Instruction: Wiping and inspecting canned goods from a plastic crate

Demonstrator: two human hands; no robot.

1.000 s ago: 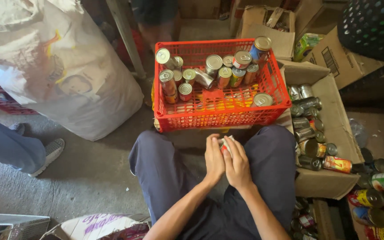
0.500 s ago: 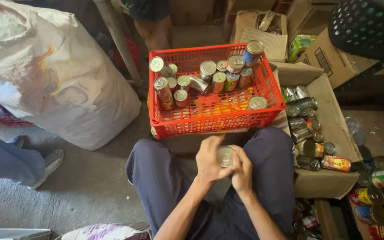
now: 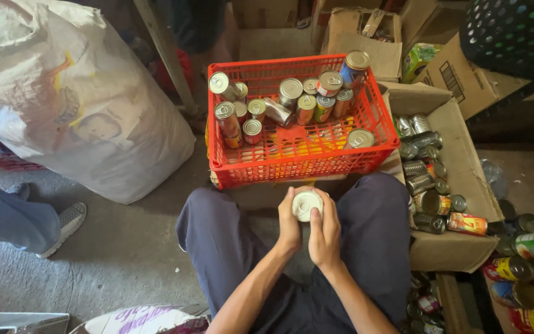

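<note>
- Holding a small round tin can with a pale metal end (image 3: 307, 205) between both hands, a seated person works above their own lap, knees apart in dark blue trousers (image 3: 378, 235).
- The left hand (image 3: 289, 224) wraps the can's left side and the right hand (image 3: 326, 230) closes on its right side; both grip it firmly, fingers curled over the rim.
- The can sits just in front of the red plastic lattice crate (image 3: 307, 162), which stands on the floor between the knees and holds a loose group of upright and toppled tins (image 3: 292, 102) toward its far half.
- An open brown cardboard box (image 3: 458, 247) touching the crate's right side holds more cans, mostly bare metal.
- A large, bulging white woven sack (image 3: 75, 105) stands to the left; beside it is another person's leg and grey shoe (image 3: 63, 226).
- Whether the held can's lid is cut open is hard to tell from this angle; if so, a raw edge could nick the fingers pressed on it.
- A slip from the two-handed hold would likely drop the can onto the concrete floor (image 3: 106, 260), where it could roll away under the clutter.
</note>
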